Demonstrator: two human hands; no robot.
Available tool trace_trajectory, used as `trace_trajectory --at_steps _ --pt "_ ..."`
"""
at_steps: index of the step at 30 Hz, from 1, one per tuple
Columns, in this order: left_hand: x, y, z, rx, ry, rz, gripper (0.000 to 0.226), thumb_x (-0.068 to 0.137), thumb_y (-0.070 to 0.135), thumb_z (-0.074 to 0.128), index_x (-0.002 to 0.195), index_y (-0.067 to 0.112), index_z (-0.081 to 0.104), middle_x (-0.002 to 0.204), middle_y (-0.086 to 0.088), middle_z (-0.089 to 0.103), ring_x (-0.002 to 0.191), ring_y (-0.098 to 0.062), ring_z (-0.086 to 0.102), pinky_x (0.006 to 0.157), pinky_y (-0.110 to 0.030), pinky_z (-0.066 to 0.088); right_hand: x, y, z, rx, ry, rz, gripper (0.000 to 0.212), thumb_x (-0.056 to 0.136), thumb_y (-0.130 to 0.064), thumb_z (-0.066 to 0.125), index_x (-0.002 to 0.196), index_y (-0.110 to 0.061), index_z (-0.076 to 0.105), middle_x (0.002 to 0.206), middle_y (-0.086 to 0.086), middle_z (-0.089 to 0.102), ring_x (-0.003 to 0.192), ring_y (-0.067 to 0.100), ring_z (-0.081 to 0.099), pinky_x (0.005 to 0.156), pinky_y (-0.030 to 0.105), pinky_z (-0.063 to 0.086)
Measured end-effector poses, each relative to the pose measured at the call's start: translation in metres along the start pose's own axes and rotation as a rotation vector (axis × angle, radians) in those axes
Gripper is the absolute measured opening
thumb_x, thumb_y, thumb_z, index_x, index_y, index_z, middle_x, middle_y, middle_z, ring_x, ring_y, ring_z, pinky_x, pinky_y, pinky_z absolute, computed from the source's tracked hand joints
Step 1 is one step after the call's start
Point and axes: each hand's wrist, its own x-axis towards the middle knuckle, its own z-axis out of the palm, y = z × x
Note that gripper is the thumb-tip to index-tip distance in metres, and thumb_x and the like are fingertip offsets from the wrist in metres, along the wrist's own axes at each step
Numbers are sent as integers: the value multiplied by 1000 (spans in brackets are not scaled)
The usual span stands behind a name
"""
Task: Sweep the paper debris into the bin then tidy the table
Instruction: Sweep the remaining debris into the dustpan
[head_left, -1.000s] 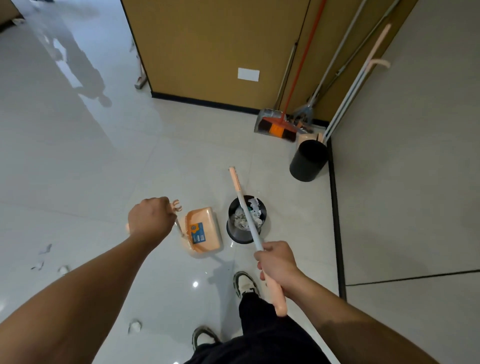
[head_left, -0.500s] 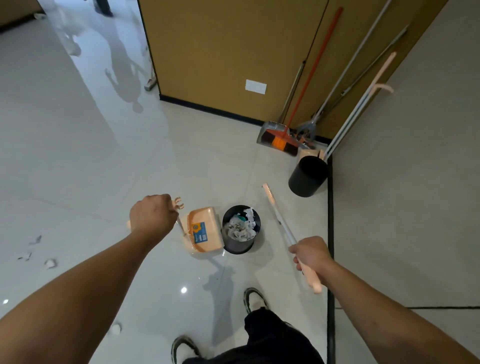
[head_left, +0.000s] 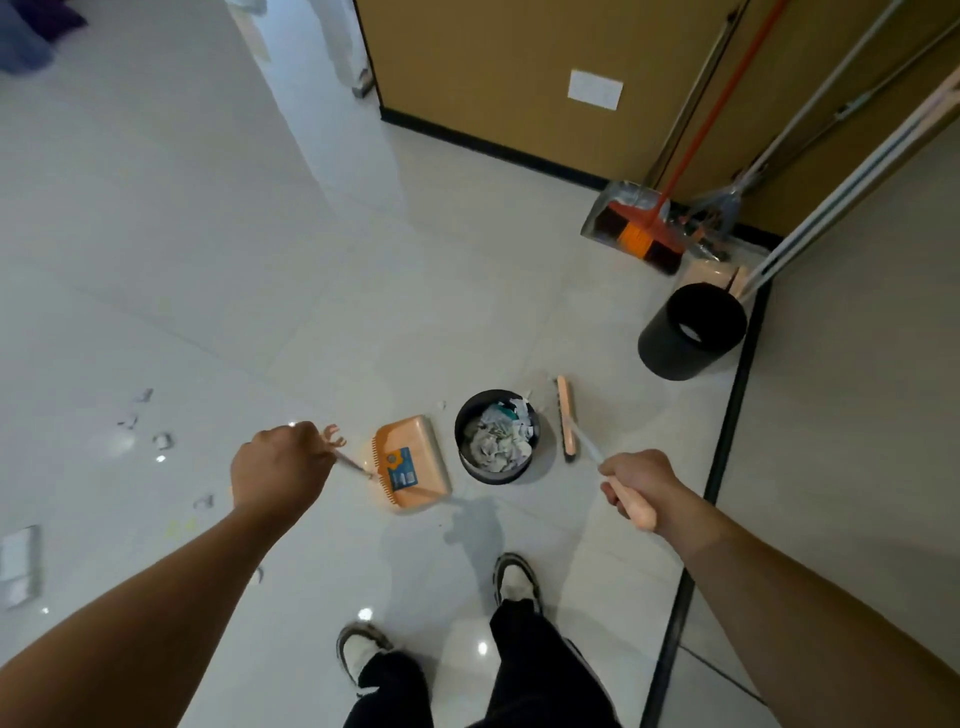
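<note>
My left hand (head_left: 278, 470) is closed around the handle of a peach dustpan (head_left: 413, 462), whose pan rests on the floor just left of a small black bin (head_left: 497, 437) filled with crumpled paper. My right hand (head_left: 636, 483) grips the peach handle of a broom; its head (head_left: 566, 418) lies on the floor right beside the bin. Several paper scraps (head_left: 162, 440) are scattered on the tiles to my left.
A second black bin (head_left: 691, 330), empty, stands in the corner at right. Behind it an orange broom in a grey dustpan (head_left: 636, 223) and long-handled tools lean on the brown wall. My two feet (head_left: 514, 579) stand just below the bin. A flat white object (head_left: 18, 564) lies at far left.
The broom has swung from over the bin to its right side, and its head is now down on the floor. My right hand moved right. The dustpan hand stayed put.
</note>
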Motion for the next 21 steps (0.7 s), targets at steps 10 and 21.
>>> trace_trajectory --at_steps 10,21 --pt "2 -11 26 -63 -54 -170 43 80 38 67 55 23 36 47 8 38 47 -24 38 46 -25 27 62 -59 38 -105 -126 -33 11 87 -6 62 82 3 59 52 16 53 37 21 46 35 19 34" --pt "-11 -47 35 -81 -82 -258 35 85 45 64 63 22 50 55 4 48 52 -25 45 48 -27 28 57 -104 114 -271 -168 -154 7 88 6 56 82 8 59 64 16 55 40 21 50 33 19 37"
